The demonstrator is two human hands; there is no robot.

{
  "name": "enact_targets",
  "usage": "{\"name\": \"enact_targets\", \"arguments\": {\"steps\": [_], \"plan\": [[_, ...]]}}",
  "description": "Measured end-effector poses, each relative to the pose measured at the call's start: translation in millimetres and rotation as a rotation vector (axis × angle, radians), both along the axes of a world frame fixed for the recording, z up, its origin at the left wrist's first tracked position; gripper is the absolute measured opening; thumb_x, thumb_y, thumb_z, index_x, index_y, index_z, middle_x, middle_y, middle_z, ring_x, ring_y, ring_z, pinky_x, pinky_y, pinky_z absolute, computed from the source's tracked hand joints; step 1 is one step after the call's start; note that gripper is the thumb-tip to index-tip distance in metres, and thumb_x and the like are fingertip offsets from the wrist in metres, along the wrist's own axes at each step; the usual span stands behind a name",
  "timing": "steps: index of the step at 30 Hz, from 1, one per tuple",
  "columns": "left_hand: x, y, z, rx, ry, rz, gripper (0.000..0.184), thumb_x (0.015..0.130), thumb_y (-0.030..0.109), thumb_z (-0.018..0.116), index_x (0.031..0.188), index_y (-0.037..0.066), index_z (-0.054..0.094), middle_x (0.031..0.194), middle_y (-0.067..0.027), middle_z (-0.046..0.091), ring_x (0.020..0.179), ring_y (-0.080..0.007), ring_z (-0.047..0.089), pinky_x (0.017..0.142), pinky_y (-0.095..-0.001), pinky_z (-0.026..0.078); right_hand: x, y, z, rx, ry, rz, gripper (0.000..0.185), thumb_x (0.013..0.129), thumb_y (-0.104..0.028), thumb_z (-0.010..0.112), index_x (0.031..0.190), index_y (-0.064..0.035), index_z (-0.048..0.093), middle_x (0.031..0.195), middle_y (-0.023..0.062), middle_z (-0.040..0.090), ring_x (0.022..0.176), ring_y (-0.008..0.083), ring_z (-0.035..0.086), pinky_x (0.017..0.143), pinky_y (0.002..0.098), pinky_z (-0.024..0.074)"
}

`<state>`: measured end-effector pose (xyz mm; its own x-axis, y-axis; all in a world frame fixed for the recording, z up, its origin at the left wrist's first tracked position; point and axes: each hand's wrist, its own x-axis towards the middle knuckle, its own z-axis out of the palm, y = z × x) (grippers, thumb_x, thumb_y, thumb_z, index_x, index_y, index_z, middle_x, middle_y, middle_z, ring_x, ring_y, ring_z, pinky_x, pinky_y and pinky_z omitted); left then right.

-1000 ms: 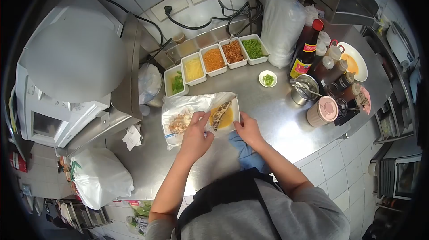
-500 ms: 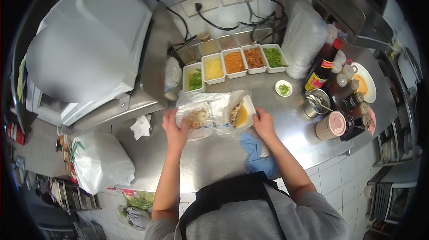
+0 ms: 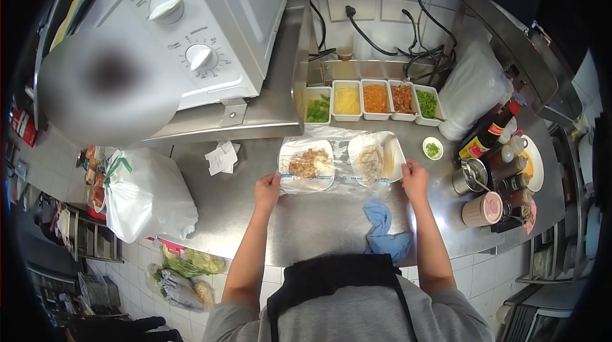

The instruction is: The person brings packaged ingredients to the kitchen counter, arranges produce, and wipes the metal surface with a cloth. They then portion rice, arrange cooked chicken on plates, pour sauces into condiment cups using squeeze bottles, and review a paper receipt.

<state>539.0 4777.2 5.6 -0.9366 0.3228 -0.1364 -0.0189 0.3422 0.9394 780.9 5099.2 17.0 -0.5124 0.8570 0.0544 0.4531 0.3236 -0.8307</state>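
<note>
Pinching film (image 3: 341,162), probably slippery, best held by its ends, behind the worktop's (image 3: 315,227) front edge, your left hand (image 3: 266,192) faces your right hand (image 3: 415,182), whose grip is unclear.

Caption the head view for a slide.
Left hand and right hand flank two food dishes draped with clear plastic on a steel counter.

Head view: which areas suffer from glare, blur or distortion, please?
Head view: glare brightens the counter on the right and glints on the wrap; head view: a round grey blur hides part of the microwave; head view: edges bend, fisheye-like, and the corners go black.
</note>
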Motion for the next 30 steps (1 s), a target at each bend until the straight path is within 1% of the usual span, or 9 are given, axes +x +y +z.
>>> {"name": "enact_targets", "arguments": {"steps": [1, 4, 7, 9, 12, 17, 24, 27, 30], "plan": [[1, -1, -2, -0.005, 0.031, 0.008, 0.030, 0.090, 0.023, 0.057, 0.086, -0.004, 0.068, 0.066, -0.0057, 0.064, 0.057, -0.0116, 0.058, 0.053, -0.0271, 0.049, 1, -1, 5, -0.061, -0.017, 0.003, 0.028, 0.080, -0.012, 0.058, 0.105, 0.0008, 0.061, 0.076, 0.0221, 0.063, 0.072, 0.0356, 0.063, 0.066, 0.0431, 0.0488], [0, -6, -16, -0.038, 0.079, 0.006, 0.027, 0.090, 0.022, 0.057, 0.094, -0.004, 0.066, 0.070, -0.0063, 0.065, 0.063, -0.0135, 0.060, 0.060, -0.0280, 0.049, -4, -26, 36, 0.772, 0.060, -0.112, 0.030, 0.079, -0.010, 0.059, 0.107, -0.0010, 0.058, 0.094, 0.0210, 0.061, 0.089, 0.0356, 0.059, 0.075, 0.0436, 0.0463], [8, -2, -21, -0.021, 0.178, 0.058, 0.032, 0.091, 0.022, 0.054, 0.110, -0.004, 0.059, 0.087, -0.0110, 0.064, 0.079, -0.0176, 0.061, 0.070, -0.0294, 0.048, -24, -64, 66, 0.536, 0.194, 0.268, 0.031, 0.076, -0.008, 0.060, 0.107, -0.0030, 0.057, 0.110, 0.0166, 0.055, 0.103, 0.0335, 0.051, 0.086, 0.0446, 0.0406], [8, 2, -21, 0.006, 0.274, 0.086, 0.038, 0.091, 0.022, 0.054, 0.120, -0.003, 0.052, 0.101, -0.0153, 0.061, 0.091, -0.0219, 0.059, 0.078, -0.0313, 0.047, -39, -98, 71, 0.644, 0.238, 0.574, 0.032, 0.073, -0.007, 0.061, 0.104, -0.0044, 0.059, 0.110, 0.0119, 0.055, 0.104, 0.0292, 0.050, 0.088, 0.0442, 0.0380], [10, 6, -9, -0.020, 0.373, 0.030, 0.048, 0.090, 0.023, 0.057, 0.129, -0.003, 0.044, 0.118, -0.0211, 0.052, 0.107, -0.0294, 0.054, 0.090, -0.0347, 0.043, -43, -119, 53, 0.618, 0.038, 0.677, 0.030, 0.070, -0.006, 0.063, 0.100, -0.0052, 0.061, 0.106, 0.0105, 0.056, 0.102, 0.0278, 0.052, 0.087, 0.0439, 0.0387], [44, 1, 15, -0.121, 0.443, -0.231, 0.072, 0.081, 0.027, 0.069, 0.135, -0.004, 0.034, 0.124, -0.0251, 0.049, 0.115, -0.0350, 0.050, 0.096, -0.0378, 0.040, -21, -87, 42, 0.493, -0.025, 0.474, 0.028, 0.067, -0.006, 0.065, 0.095, -0.0046, 0.063, 0.102, 0.0117, 0.055, 0.099, 0.0304, 0.051, 0.088, 0.0426, 0.0391], [47, 12, 16, -0.048, 0.381, -0.262, 0.085, 0.074, 0.026, 0.076, 0.137, -0.005, 0.029, 0.119, -0.0258, 0.052, 0.111, -0.0347, 0.053, 0.093, -0.0381, 0.042, 2, -30, 35, 0.626, -0.031, 0.107, 0.034, 0.065, -0.009, 0.068, 0.098, -0.0004, 0.063, 0.100, 0.0164, 0.058, 0.094, 0.0340, 0.055, 0.083, 0.0423, 0.0443], [44, 24, 7, 0.009, 0.393, -0.265, 0.089, 0.071, 0.030, 0.078, 0.138, -0.004, 0.029, 0.118, -0.0253, 0.053, 0.109, -0.0344, 0.054, 0.092, -0.0377, 0.043, 2, 3, -4, 0.156, -0.053, 0.123, 0.040, 0.067, -0.010, 0.067, 0.106, 0.0005, 0.061, 0.091, 0.0184, 0.064, 0.080, 0.0311, 0.063, 0.072, 0.0378, 0.0494], [45, 35, 6, -0.008, 0.348, -0.262, 0.089, 0.071, 0.032, 0.078, 0.138, -0.003, 0.030, 0.121, -0.0250, 0.051, 0.110, -0.0353, 0.053, 0.093, -0.0380, 0.043, -1, 4, -7, 0.209, -0.174, 0.106, 0.046, 0.070, -0.015, 0.069, 0.112, 0.0026, 0.058, 0.088, 0.0194, 0.066, 0.071, 0.0263, 0.066, 0.065, 0.0351, 0.0514]]}}
